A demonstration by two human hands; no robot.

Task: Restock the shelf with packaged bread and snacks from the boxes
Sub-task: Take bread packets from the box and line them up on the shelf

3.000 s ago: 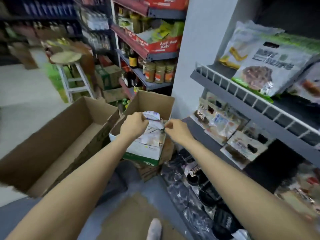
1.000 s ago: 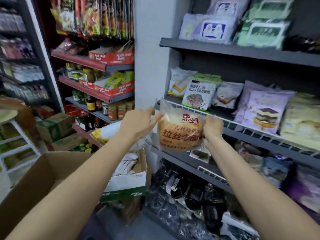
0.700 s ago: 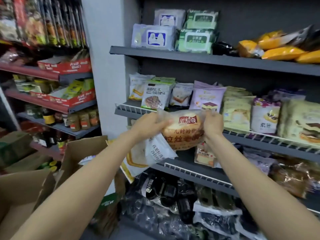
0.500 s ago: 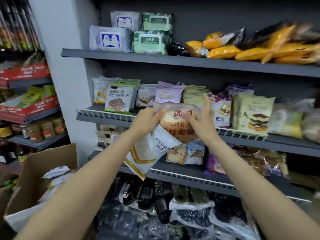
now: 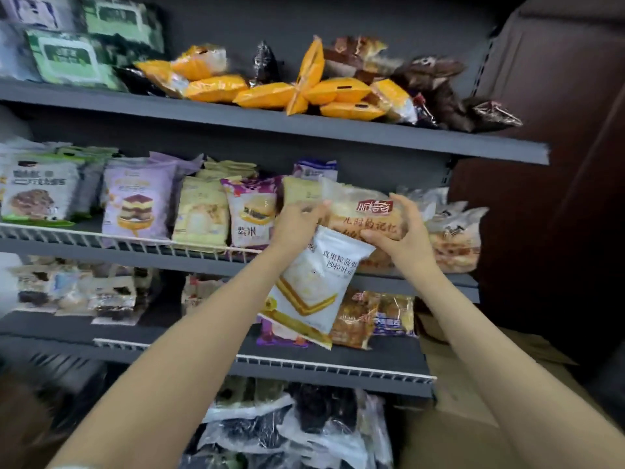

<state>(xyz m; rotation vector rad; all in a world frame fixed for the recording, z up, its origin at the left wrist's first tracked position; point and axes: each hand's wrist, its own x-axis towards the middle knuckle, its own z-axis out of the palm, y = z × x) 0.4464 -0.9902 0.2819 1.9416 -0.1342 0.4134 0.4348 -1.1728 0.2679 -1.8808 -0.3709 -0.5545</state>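
Bread bag [image 5: 365, 218], earlier mid-air, now against middle shelf [image 5: 135, 247].

The bread bag's [image 5: 368, 218] lower print was covered by the white packet [image 5: 314, 282] at six o'clock. Packets [image 5: 30, 15] at ten o'clock were blurred and cut off.

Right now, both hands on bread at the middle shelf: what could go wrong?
1. The white sandwich pack hangs below the left hand, its hold hidden; it could slip while that hand helps with the bread bag.
2. The right hand has only a fingertip grip on the bread bag.
3. The slot is tight: pushing in may topple the purple pack over the wire rail.
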